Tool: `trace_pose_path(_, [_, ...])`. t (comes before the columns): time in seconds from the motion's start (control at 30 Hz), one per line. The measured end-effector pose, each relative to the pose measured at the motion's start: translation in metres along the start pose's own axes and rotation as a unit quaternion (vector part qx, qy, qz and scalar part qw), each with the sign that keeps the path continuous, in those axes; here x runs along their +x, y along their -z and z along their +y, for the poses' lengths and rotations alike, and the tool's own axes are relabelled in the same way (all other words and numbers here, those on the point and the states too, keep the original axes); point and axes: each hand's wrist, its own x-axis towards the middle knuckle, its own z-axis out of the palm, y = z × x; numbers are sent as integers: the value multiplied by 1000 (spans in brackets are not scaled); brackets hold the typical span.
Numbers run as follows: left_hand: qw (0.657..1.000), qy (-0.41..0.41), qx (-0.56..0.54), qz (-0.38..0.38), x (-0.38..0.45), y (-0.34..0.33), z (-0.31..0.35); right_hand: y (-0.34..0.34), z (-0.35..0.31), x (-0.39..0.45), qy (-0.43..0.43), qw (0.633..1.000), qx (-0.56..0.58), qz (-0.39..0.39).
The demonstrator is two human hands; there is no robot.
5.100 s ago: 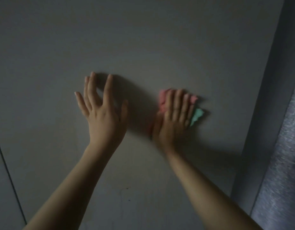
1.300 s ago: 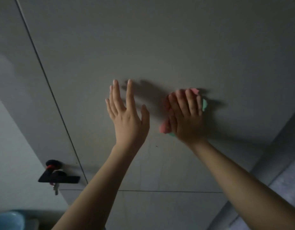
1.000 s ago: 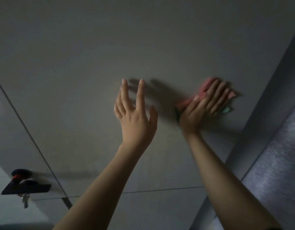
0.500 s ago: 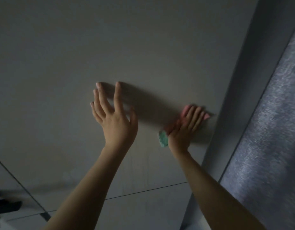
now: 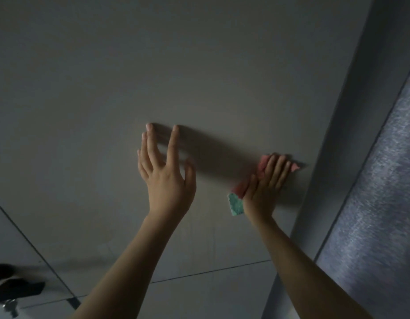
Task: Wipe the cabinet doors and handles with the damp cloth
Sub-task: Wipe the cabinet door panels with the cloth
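home: plain cabinet doors (image 5: 199, 77), keyed handle (image 5: 15, 288).

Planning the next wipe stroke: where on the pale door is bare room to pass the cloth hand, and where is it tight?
Free: the pale flat cabinet door panel above both hands, and the stretch below them down to the horizontal seam. Tight: the right hand, pressing the pink and green cloth, sits close to the grey vertical frame; the open left hand hems its other side.

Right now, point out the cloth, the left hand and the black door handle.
cloth (image 5: 235, 204): head view, on its green corner below the right hand.
left hand (image 5: 168, 187): head view, on the back of the hand.
black door handle (image 5: 17, 288): head view, on its lever, lower left.
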Motion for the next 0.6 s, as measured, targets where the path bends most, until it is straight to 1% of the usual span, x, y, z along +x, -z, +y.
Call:
trace_pose_path(0.07, [1000,-8,4,-8,0,3,-2,2,-4,3,-2,1000,5,3])
trace_pose_path(0.2, [999,-32,18,9,0,15,-14,4,-51,42,-26,997,26,60])
trace_pose_path(0.23, [999,-32,22,15,0,16,-18,3,-61,43,-18,997,20,65])
trace_pose_path(0.27, [999,-21,26,21,-1,19,-24,0,-70,36,18,998,13,55])
trace_pose_path(0.33, [999,11,30,31,-3,23,-34,-7,-73,4,154,988,9,-17])
trace_pose_path(0.4, [998,36,34,32,-10,26,-46,-16,-60,-34,285,954,6,-95])
trace_pose_path(0.43, [998,41,36,28,-14,28,-50,-17,-52,-46,322,939,-1,-119])
trace_pose_path(0.5, [998,44,41,27,-21,33,-58,-14,-47,-45,348,929,-12,-128])
trace_pose_path(0.57, [997,57,44,32,-24,38,-65,-9,-64,-25,335,938,-15,-84])
trace_pose_path(0.6, [996,69,45,34,-25,42,-70,-8,-82,-10,309,950,-6,-50])
